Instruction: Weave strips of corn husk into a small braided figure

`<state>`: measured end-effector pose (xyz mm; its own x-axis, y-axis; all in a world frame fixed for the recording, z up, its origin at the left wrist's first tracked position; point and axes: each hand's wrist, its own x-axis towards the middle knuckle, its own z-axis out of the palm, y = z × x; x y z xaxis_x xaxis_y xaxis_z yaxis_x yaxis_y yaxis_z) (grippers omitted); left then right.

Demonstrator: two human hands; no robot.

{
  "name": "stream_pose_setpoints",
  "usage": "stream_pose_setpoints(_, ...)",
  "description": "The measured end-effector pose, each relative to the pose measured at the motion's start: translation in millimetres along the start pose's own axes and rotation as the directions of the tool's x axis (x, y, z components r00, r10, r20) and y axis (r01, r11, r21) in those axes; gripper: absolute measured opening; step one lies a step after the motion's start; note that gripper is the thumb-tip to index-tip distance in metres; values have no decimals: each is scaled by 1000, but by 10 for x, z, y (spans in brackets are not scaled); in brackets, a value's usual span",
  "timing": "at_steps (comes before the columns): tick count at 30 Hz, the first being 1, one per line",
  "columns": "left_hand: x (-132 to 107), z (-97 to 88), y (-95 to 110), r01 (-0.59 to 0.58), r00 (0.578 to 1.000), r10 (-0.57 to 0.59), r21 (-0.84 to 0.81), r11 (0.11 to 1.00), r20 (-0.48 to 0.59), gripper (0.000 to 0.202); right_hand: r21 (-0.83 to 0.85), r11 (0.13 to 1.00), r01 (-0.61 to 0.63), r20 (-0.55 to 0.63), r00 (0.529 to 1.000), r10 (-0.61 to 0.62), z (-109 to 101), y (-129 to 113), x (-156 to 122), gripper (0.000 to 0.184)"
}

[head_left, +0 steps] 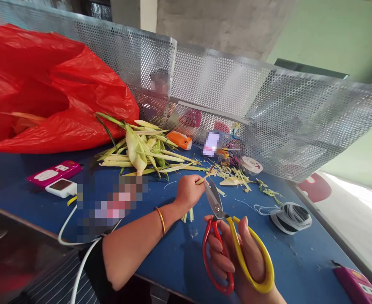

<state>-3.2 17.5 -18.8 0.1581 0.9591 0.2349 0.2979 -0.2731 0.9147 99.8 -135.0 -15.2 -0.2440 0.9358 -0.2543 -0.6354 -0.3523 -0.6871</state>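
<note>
Scissors are gripped in your right hand, fingers curled about the red handle, thumb at the yellow, blades parted. Your left hand, fingers pinched together, holds a husk strip just beside the blades; contact cannot be determined. On the blue table you have a pile of husks farther left and a thread spool right.

Perforated metal screen, orange packet, white device beside magenta pack, green wall

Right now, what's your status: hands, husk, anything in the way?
Left hand grips husk piece. Right hand holds scissors, handles spread. Husk scraps on table beyond both hands.
</note>
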Motion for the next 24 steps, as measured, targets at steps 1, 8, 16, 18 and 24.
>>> stream_pose_setpoints(1, -2, 1, 0, -1, 1000, 1, 9, 1000, -2, 19, -3, 1000, 2, -10, 1000, -2, 23, -10, -1, 67)
stream_pose_setpoints(8, -20, 2, 18, -27, 1000, 26, 48, 998, 7, 19, -31, 999, 15, -71, 997, -18, 97, -38, 27, 67)
stream_pose_setpoints(16, -1, 14, -9, -13, 1000, 13, 33, 999, 16, 19, -57, 997, 53, -119, 991, -60, 72, -2, 102, 61)
stream_pose_setpoints(18, 3, 17, -15, -8, 1000, 7, 38, 999, 22, 19, -79, 995, 67, -130, 989, -77, 98, -9, 101, 62)
stream_pose_setpoints(24, 34, -13, 15, 150, 986, -129, -242, 958, 103, 17, -427, 901, 79, -263, 942, -208, -125, -163, -41, 54)
